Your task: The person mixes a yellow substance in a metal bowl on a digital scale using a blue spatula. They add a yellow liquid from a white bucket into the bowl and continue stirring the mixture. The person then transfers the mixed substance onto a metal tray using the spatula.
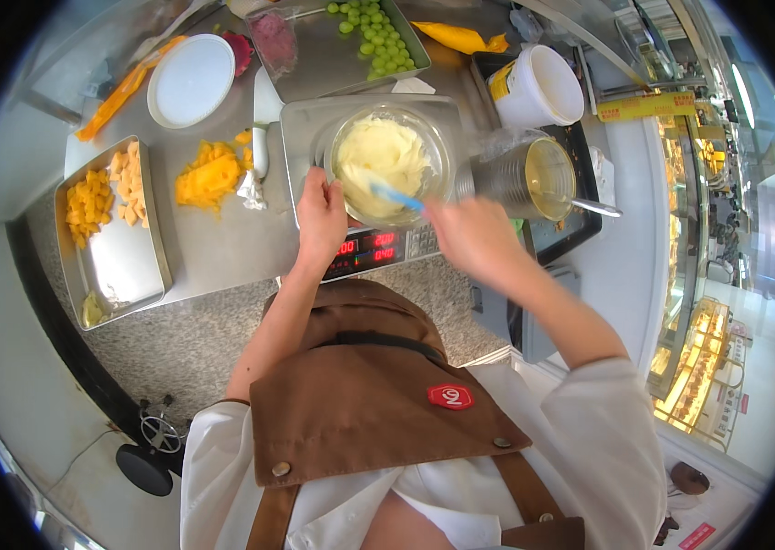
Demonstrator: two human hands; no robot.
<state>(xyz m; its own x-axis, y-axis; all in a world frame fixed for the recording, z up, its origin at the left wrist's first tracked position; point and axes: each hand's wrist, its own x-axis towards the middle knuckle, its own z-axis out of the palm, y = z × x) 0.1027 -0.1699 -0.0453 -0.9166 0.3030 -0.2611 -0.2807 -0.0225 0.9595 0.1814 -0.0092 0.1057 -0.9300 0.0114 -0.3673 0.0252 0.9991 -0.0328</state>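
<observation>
A clear bowl (439,155) of pale yellow cream (387,148) rests on the steel platform of a digital scale (305,124). My left hand (322,220) grips the bowl's near left rim. In my right hand (473,237) is a blue spatula (397,197), slightly blurred, its blade down in the cream. The scale's red lit display (373,251) shows below the bowl, between my hands. Right of the bowl, an opened metal can (504,180) lies on its side with a metal spoon (597,206) sticking out of its mouth.
Left stands a metal tray (157,275) of diced fruit; chopped mango (208,179) and a white-handled knife (260,151) lie nearer. Behind are a round white lid (191,81), a tray (315,79) with green grapes (377,38), a yellow piping bag (459,36) and a white bucket (538,86).
</observation>
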